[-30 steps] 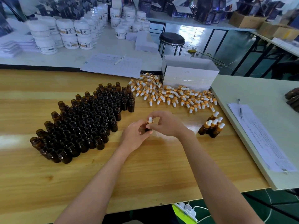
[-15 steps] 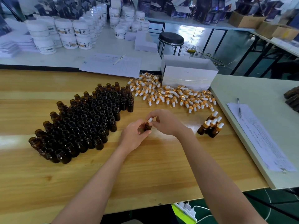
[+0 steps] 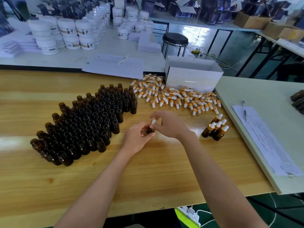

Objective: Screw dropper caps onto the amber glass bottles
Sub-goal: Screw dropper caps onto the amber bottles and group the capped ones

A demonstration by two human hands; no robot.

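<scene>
My left hand (image 3: 137, 137) grips a small amber glass bottle (image 3: 151, 129) just above the wooden table (image 3: 148, 175). My right hand (image 3: 169, 125) pinches the dropper cap (image 3: 153, 121), white bulb and gold collar, sitting on the bottle's neck. A large block of open amber bottles (image 3: 85, 122) stands to the left. A heap of loose dropper caps (image 3: 176, 97) lies behind my hands. Several capped bottles (image 3: 215, 129) stand in a cluster at the right.
A white open box (image 3: 192, 74) stands behind the cap heap. A pale board with a paper form (image 3: 266, 142) and a pen (image 3: 244, 110) adjoins the table's right side. White jars (image 3: 69, 33) fill the far table, with a paper sheet (image 3: 115, 65). A black stool (image 3: 175, 40) stands beyond.
The bottle and cap stay between my hands at about the same spot. My right fingers have shifted around the cap, and the bottle has tilted slightly.
</scene>
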